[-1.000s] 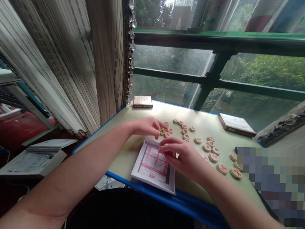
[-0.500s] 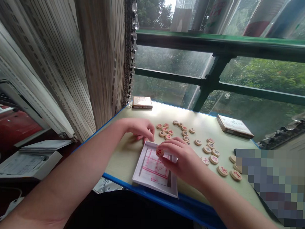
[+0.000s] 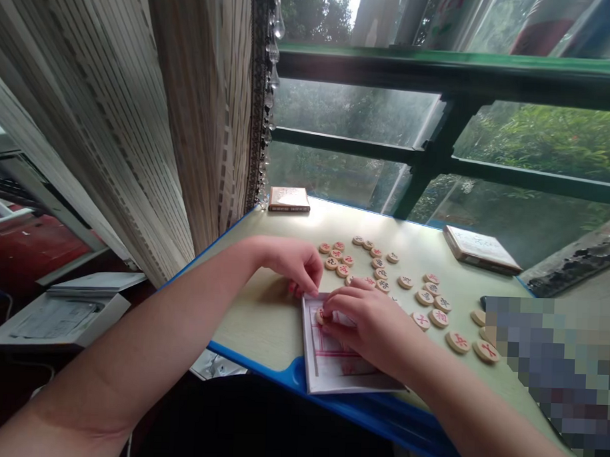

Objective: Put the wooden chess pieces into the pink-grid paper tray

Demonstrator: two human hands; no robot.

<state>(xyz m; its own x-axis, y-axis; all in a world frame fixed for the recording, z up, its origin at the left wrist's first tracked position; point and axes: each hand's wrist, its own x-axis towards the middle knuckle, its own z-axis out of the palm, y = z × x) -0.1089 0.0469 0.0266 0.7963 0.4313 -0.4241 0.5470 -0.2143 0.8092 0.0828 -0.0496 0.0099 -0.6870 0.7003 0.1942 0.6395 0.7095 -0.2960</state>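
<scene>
My right hand (image 3: 369, 324) pinches a round wooden Chinese chess piece (image 3: 320, 316) between thumb and fingertips, low inside a shallow white box (image 3: 310, 362). The piece is at the box's far left corner. Pink lines mark the box's inner floor, partly covered by my right hand. My left hand (image 3: 298, 263) is closed, with thumb and curled fingers at the box's far left corner, gripping its rim. Just beyond the hands, several chess pieces (image 3: 342, 270) with red or dark characters lie on the pale table (image 3: 247, 306).
More loose pieces (image 3: 438, 318) are scattered on the right half. A small flat box (image 3: 289, 198) stands at the back left, another (image 3: 482, 249) at the back right. The table has a blue edge (image 3: 274, 372). A curtain (image 3: 194, 104) hangs at the left; a window lies behind.
The box has turned and shifted slightly right, its near edge now nearly level. My right hand has lowered the piece into the far left corner. My left hand has come to that corner.
</scene>
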